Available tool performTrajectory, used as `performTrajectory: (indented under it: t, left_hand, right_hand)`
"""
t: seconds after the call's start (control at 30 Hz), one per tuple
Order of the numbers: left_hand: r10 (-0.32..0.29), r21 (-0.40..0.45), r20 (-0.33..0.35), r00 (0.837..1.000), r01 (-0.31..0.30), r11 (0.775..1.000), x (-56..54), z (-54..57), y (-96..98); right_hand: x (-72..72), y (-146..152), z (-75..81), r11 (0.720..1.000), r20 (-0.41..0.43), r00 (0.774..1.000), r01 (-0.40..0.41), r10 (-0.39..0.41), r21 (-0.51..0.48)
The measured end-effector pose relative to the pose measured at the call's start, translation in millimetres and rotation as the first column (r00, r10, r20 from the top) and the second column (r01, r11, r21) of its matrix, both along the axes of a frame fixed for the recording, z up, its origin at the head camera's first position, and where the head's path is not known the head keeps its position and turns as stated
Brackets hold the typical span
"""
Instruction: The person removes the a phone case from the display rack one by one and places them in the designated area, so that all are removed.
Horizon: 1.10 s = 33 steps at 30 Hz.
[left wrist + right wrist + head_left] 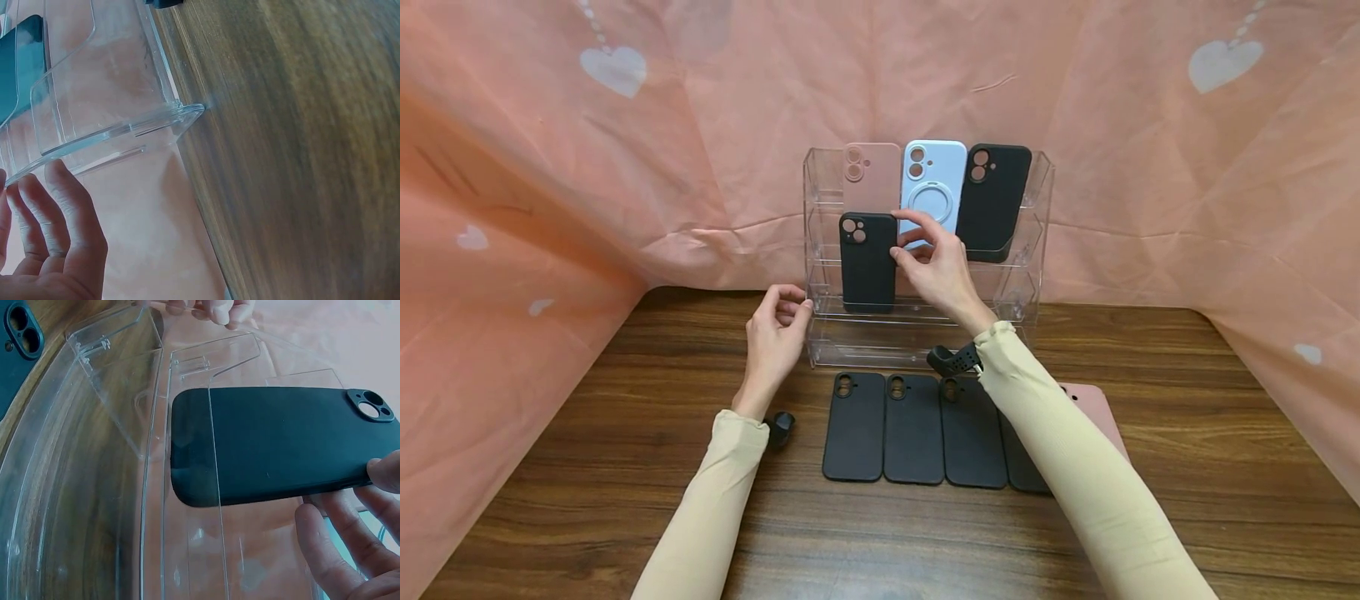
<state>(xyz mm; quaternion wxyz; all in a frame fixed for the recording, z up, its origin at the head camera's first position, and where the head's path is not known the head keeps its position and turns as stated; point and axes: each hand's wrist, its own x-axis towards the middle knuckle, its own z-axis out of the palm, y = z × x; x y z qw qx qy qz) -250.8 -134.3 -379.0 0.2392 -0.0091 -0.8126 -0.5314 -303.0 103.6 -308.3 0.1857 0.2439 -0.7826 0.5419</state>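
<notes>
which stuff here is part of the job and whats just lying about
Part of the job, it seems:
- black case held by the right hand
- clear rack, touched by the left hand
- pink, pale and black cases on the rack
- cases on the table

Just around:
- pink cloth
- wooden table
- black wrist gear

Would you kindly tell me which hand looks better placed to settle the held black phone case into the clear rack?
The right hand, probably: it pinches the black phone case near its top. The left hand is at the left side of the clear rack, away from the case.
</notes>
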Motion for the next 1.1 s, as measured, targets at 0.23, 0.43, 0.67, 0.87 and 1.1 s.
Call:
performTrajectory:
  t: [0.23,0.43,0.67,0.87,1.1]
  left_hand:
    - [0.002,-0.009,0.001,1.000,-0.002,1.000,-1.0,-1.3,-1.5]
    - [-0.004,-0.012,0.002,1.000,0.004,1.000,-1.0,-0.6,-0.9]
    - [-0.009,-0.011,-0.005,1.000,0.009,1.000,-2.7,-1.7,-1.2]
    - [-0.006,-0.007,-0.005,1.000,0.006,1.000,-3.5,-2.7,-2.8]
    - [0.005,-0.016,-0.003,1.000,-0.005,1.000,-3.5,-3.6,-4.8]
  right_hand:
    - [-0.1,3,-0.3,0.999,-0.007,1.000,0.029,-0.029,-0.023]
    - [2.8,7,4.2,0.998,-0.036,0.999,0.038,-0.040,-0.058]
    - [5.7,14,6.8,0.994,-0.059,0.997,0.046,-0.052,-0.101]
    - [10.3,23,6.9,0.991,-0.061,0.997,0.038,-0.046,-0.131]
    - [15.7,38,9.8,0.989,-0.061,0.996,0.055,-0.064,-0.139]
